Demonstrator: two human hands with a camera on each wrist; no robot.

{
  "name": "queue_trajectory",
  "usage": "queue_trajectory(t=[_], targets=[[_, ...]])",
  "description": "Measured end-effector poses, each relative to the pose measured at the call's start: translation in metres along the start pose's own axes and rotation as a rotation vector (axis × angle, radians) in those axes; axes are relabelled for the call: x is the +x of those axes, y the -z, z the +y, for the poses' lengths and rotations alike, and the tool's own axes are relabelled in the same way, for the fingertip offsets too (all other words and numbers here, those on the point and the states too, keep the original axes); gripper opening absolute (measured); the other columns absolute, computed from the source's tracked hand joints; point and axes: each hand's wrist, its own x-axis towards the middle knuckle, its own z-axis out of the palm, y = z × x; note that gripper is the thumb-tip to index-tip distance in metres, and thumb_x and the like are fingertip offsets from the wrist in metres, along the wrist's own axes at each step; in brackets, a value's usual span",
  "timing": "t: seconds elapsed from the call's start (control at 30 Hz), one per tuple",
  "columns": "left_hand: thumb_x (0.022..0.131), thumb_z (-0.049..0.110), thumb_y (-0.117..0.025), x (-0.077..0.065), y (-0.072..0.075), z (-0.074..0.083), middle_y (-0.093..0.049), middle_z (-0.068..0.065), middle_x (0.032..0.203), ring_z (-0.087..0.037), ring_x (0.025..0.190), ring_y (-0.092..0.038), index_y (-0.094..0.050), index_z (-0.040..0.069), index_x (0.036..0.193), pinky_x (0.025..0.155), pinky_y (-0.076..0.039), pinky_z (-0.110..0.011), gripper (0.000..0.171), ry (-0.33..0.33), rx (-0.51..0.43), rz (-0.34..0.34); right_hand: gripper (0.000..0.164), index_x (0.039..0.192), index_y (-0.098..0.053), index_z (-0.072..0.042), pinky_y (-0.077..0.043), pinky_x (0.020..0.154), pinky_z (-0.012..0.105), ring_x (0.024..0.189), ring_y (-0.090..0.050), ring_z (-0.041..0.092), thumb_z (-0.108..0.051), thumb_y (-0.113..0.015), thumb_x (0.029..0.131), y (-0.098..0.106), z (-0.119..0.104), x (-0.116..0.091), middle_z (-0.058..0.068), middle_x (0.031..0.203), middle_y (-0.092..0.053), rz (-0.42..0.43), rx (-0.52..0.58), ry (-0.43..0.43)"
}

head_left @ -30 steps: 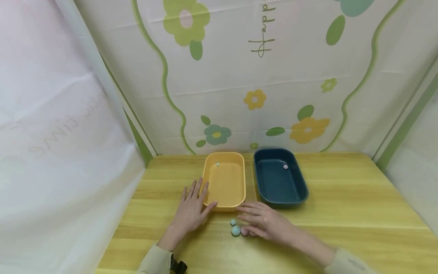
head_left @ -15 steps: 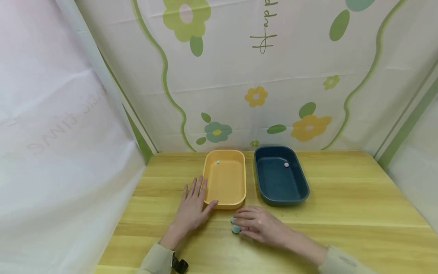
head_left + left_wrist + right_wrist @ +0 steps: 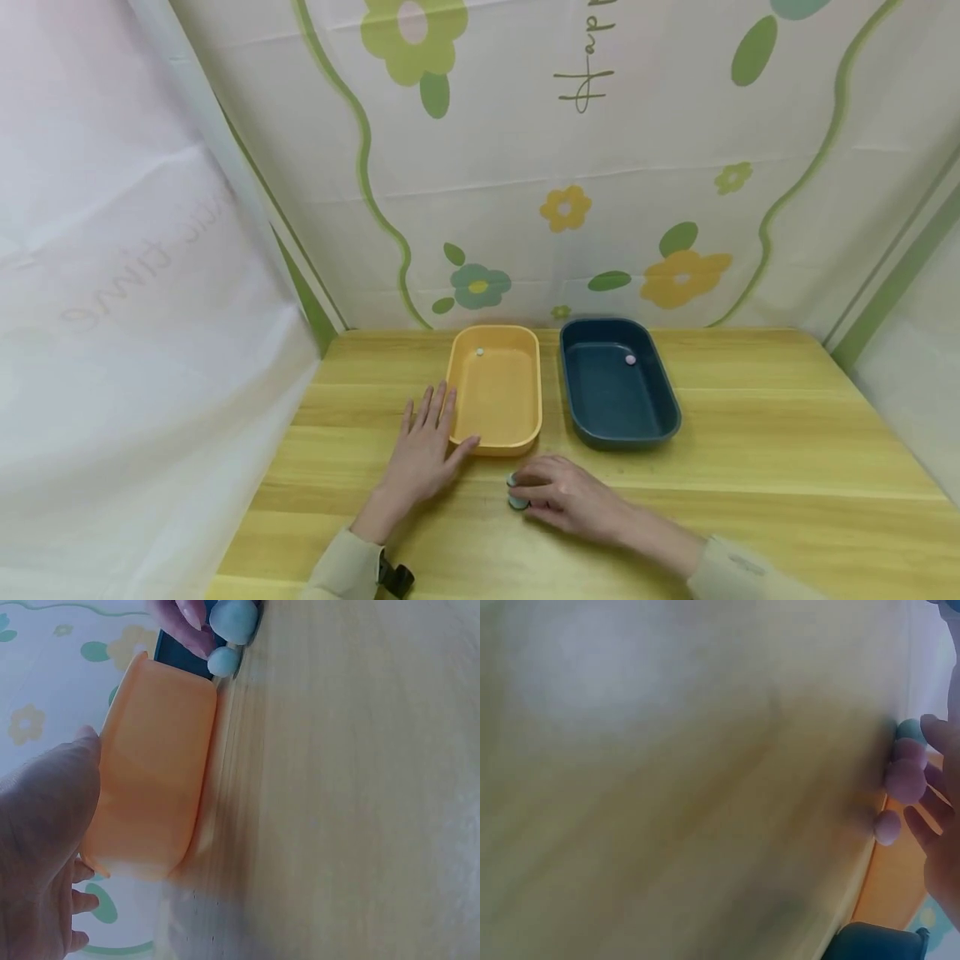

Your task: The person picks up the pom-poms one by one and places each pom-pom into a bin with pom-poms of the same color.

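My left hand (image 3: 422, 454) rests against the near left side of the yellow tray (image 3: 541, 400), fingers straight along the rim and thumb at its near corner. My right hand (image 3: 573, 498) reaches in over a row of small balls in front of the trays. Its bent fingers come right up to a larger mint ball (image 3: 517, 502) and a smaller mint ball (image 3: 223, 661). Whether they grip either ball I cannot tell. Beside the mint ones, in the right wrist view, sit a large pink ball (image 3: 905, 781) and a small pink ball (image 3: 887, 826), hidden under the hand in the head view.
A dark blue tray (image 3: 672, 417) stands right of the yellow one, with a pink ball (image 3: 630, 360) inside. A tiny mint ball (image 3: 480, 352) lies in the yellow tray. Behind the wooden table (image 3: 765, 442) hangs a flower-print cloth (image 3: 480, 125).
My right hand has moved slightly left and closer in over the balls, covering the pink ones and part of the mint ones. My left hand stays at the yellow tray.
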Motion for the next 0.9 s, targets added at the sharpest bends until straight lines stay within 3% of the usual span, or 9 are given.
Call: queue_trajectory(t=[0.43,0.77,0.9], targets=[[0.112,0.064,-0.046,0.0003,0.0018,0.0010,-0.011,-0.019,0.185,-0.043,0.173,-0.014,-0.014,0.005,0.176,0.139,-0.012,-0.068,0.093,0.001,-0.012,-0.006,0.029,0.116,-0.086,-0.019,-0.061,0.091,0.034,0.103,-0.069,0.012,-0.021,-0.094,0.088,-0.0075,0.0038,0.0002,0.001,0.114,-0.072,-0.006,-0.027,-0.055],[0.112,0.063,-0.048,0.0003,0.0034,0.0012,-0.014,-0.021,0.185,-0.044,0.172,-0.016,-0.017,0.003,0.176,0.139,-0.013,-0.067,0.093,-0.006,-0.020,0.005,0.032,0.119,-0.085,-0.017,-0.063,0.094,0.037,0.108,-0.072,0.015,-0.018,-0.094,0.088,-0.0097,0.0029,0.0011,0.004,0.120,-0.077,0.014,-0.010,0.012],[0.112,0.063,-0.049,0.0000,0.0025,0.0007,-0.015,-0.021,0.184,-0.044,0.172,-0.017,-0.017,0.003,0.176,0.139,-0.014,-0.068,0.093,-0.012,-0.023,0.013,0.029,0.119,-0.085,-0.018,-0.062,0.097,0.036,0.107,-0.072,0.011,-0.017,-0.090,0.091,-0.0108,0.0031,0.0009,-0.002,0.117,-0.078,-0.003,-0.008,0.007]])
